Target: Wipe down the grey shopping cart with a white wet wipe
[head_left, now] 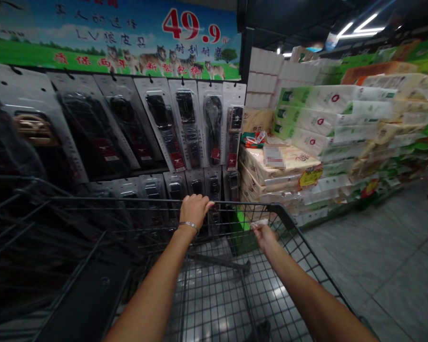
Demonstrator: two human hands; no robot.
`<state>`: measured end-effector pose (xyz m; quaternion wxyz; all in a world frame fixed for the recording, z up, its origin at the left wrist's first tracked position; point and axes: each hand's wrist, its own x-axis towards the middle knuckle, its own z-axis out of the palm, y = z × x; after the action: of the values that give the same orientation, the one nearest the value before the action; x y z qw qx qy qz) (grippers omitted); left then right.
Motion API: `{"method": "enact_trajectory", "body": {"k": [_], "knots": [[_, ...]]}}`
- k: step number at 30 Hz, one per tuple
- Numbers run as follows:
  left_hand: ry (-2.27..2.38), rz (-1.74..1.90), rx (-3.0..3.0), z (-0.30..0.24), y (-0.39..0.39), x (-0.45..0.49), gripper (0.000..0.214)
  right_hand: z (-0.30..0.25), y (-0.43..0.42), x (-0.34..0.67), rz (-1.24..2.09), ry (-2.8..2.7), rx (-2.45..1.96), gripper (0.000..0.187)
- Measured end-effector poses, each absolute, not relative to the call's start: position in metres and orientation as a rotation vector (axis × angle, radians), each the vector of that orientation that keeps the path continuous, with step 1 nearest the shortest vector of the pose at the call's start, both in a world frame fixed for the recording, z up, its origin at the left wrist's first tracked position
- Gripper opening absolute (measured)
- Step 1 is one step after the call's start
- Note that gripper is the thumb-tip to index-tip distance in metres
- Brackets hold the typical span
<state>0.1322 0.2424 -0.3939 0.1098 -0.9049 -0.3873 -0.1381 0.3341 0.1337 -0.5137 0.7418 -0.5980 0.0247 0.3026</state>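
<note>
A dark wire shopping cart (280, 209) stands in front of me, its basket floor visible below my arms. My left hand (195, 211), with a silver bracelet (189, 223) at the wrist, is wrapped over the cart's far top rail. To the right and a little lower, my right hand (266, 237) pinches a small crumpled white tissue (261, 222) near the far corner of the basket. Behind that hand, a green box (243, 219) shows through the wire mesh.
Packaged belts (194, 111) hang on a rack under a price banner (142, 42). At the right, beige tissue packs (260, 164) and green-white packs (317, 111) are stacked beside the grey tiled floor (395, 247). Black wire racking (28, 199) stands at the left.
</note>
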Motion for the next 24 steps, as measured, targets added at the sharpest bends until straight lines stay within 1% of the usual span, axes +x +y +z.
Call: {"method": "enact_trajectory", "body": {"k": [5,13,16,18,20,21,22,24], "knots": [[-1.12,-0.424,-2.658,-0.394,0.244,0.132,0.042,-0.482,0.133,0.343,0.767,0.192,-1.211,0.025],[-1.118,-0.437,-2.664,-0.395,0.244,0.132,0.044,-0.433,0.126,0.354,0.872,0.169,-1.097,0.027],[-1.119,-0.432,-2.665,-0.395,0.245,0.132,0.043,-0.42,0.12,0.353,0.87,0.16,-1.08,0.026],[-1.124,-0.428,-2.667,-0.394,0.245,0.131,0.042,-0.41,0.112,0.354,0.843,0.065,-1.1,0.022],[-1.127,-0.42,-2.668,-0.393,0.244,0.131,0.042,-0.401,0.101,0.358,0.748,-0.203,-1.233,0.014],[-1.13,-0.414,-2.668,-0.393,0.244,0.131,0.041,-0.397,0.094,0.362,0.642,-0.408,-1.346,0.011],[-1.132,-0.407,-2.667,-0.392,0.244,0.13,0.041,-0.394,0.088,0.366,0.495,-0.65,-1.472,0.01],[-1.139,-0.389,-2.664,-0.392,0.243,0.13,0.041,-0.39,0.077,0.375,0.13,-1.168,-1.708,0.017]]}}
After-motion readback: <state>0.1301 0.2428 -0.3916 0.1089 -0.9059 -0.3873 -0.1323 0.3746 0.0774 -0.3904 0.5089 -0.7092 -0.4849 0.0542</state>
